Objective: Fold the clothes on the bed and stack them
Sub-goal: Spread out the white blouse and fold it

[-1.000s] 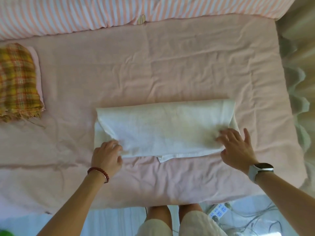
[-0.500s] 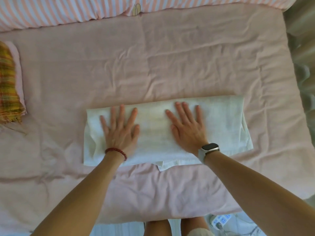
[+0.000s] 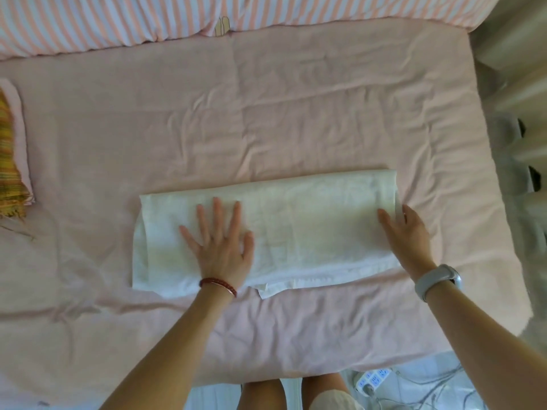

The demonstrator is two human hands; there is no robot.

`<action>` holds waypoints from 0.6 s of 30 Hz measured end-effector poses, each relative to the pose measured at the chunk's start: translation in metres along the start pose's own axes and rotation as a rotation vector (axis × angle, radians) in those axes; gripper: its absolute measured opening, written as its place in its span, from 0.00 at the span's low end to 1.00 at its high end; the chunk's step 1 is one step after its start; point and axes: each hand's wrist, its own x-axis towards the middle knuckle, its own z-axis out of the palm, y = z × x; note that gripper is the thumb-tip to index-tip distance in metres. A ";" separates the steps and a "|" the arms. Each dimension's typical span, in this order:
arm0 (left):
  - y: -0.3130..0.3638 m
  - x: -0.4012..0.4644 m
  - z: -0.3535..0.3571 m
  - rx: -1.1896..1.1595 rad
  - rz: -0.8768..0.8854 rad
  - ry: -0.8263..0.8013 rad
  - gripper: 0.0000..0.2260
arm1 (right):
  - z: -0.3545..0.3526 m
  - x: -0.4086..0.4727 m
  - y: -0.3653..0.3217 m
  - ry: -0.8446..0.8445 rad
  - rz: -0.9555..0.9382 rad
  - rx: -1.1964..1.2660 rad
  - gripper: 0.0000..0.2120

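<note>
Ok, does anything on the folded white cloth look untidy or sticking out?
Yes. A small corner flap pokes out under the near edge of the white cloth, so the layers are not aligned. The left hand presses it flat.

I've got one head view only, worn up high, looking forward and steeply down, close over the bed [image 3: 296, 113]; my own forearms reach in from the bottom edge, floor just visible below.
</note>
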 end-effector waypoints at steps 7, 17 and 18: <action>0.030 -0.012 0.044 0.131 0.036 -0.237 0.27 | -0.010 -0.013 -0.025 -0.169 0.033 0.205 0.15; -0.013 -0.004 -0.023 -1.002 -0.245 -0.264 0.12 | 0.026 -0.107 -0.148 -0.528 -0.346 0.442 0.23; -0.032 -0.007 -0.038 -1.296 -0.401 -0.258 0.10 | 0.043 -0.117 -0.160 -0.570 -0.388 0.414 0.25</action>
